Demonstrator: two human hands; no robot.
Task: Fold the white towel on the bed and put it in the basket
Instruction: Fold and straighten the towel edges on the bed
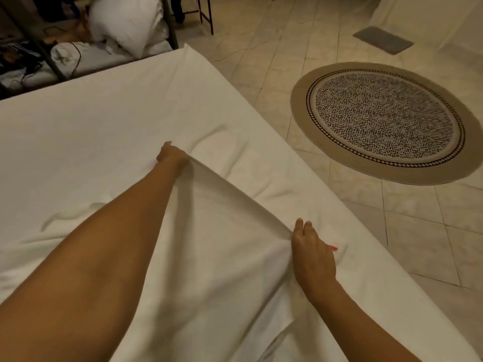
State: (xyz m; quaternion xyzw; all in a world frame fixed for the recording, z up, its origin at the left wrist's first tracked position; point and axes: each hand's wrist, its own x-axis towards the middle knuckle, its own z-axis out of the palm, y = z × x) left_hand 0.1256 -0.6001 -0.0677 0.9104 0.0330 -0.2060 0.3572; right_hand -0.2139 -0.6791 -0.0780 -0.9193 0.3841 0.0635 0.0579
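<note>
The white towel point(224, 259) was spread on the bed point(78, 142), near the bed's right edge, with one edge lifted and stretched taut between the two hands. That edge was pinched at its far end by the left hand point(171, 156), whose fingers were curled round a bunch of the cloth, the arm being stretched far out over the bed. The near end of the same edge was gripped by the right hand point(312, 253), the thumb and fingers closed on the fabric while two fingertips pointed forward above it. The rest of the towel was draped down from this raised edge toward the person, a lower corner being seen over the sheet at the bottom of the view. A round patterned rug point(386, 121) was laid on the tiled floor point(261, 48) to the right of the bed. A white pillow point(128, 22) was propped beyond the far corner of the bed.
</note>
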